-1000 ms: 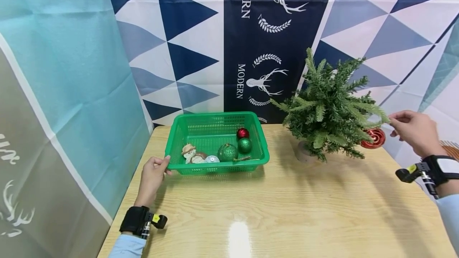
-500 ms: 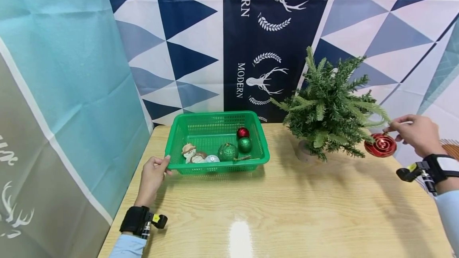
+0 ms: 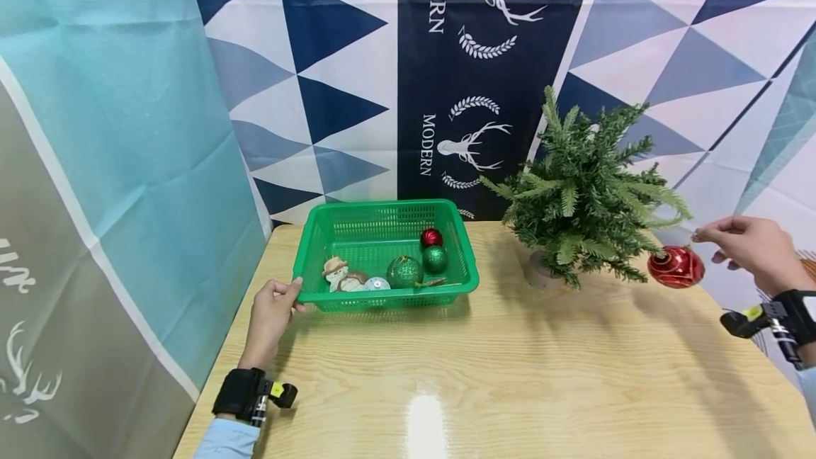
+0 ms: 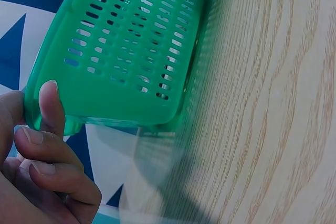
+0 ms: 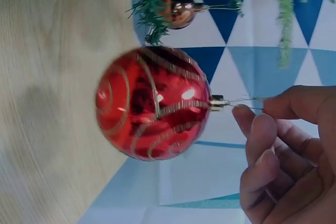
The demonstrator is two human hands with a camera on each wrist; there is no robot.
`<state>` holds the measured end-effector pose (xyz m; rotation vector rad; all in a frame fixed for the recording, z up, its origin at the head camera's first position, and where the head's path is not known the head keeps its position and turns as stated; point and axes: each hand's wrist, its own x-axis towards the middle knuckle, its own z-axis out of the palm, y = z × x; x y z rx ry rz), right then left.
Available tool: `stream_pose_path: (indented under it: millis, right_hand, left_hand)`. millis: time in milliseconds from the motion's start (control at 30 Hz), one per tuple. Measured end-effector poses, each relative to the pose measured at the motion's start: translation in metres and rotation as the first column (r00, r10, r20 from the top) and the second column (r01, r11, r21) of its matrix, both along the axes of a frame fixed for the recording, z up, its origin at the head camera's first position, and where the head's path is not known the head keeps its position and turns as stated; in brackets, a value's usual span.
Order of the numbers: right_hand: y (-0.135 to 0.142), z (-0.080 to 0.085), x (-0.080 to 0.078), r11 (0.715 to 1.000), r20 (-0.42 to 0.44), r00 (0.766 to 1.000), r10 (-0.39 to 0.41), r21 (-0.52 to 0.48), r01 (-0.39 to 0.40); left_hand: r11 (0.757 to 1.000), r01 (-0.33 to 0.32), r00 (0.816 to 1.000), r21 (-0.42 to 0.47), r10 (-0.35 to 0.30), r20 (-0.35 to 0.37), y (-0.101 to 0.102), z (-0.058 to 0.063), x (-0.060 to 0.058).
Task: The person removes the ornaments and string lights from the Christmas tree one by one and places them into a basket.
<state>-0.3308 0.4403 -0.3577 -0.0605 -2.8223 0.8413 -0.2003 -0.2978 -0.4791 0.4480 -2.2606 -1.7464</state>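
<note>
At the right, my right hand (image 3: 755, 250) pinches the thin hanging loop of a shiny red Christmas bauble (image 3: 676, 267) with gold swirls. In the right wrist view the bauble (image 5: 155, 103) dangles from its gold cap, apart from the fingers. Just left of it stands a small artificial Christmas tree (image 3: 583, 190), its branch tips close to the hand. My left hand (image 3: 270, 317) grips the front left corner of a green plastic basket (image 3: 382, 297); in the left wrist view, thumb and fingers hold the basket's rim (image 4: 32, 111).
Inside the basket lie a snowman ornament (image 3: 341, 275), a white bauble (image 3: 377, 283), green glittery baubles (image 3: 404, 271) and a small red bauble (image 3: 431, 236). A copper bauble (image 5: 178, 9) hangs on the tree. Patterned cloth (image 3: 344, 91) rises behind the wooden table (image 3: 510, 374).
My right hand has drawn back to the right and slightly down from the branch tips, with the red bauble moving out from behind them. The left hand and basket stay put.
</note>
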Motion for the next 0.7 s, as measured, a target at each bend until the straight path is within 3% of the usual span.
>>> stream_pose_path:
  millis: [367,700]
  right_hand:
    - [0.01,0.009,0.019,0.997,0.084,0.993,0.079,-0.001,-0.079]
    - [0.001,0.015,0.041,0.995,0.069,0.993,0.095,0.011,-0.096]
  left_hand:
    - [1.0,0.01,1.0,0.007,-0.01,-0.016,-0.001,-0.001,0.002]
    - [1.0,0.023,1.0,0.01,-0.023,-0.021,-0.001,-0.002,0.002]
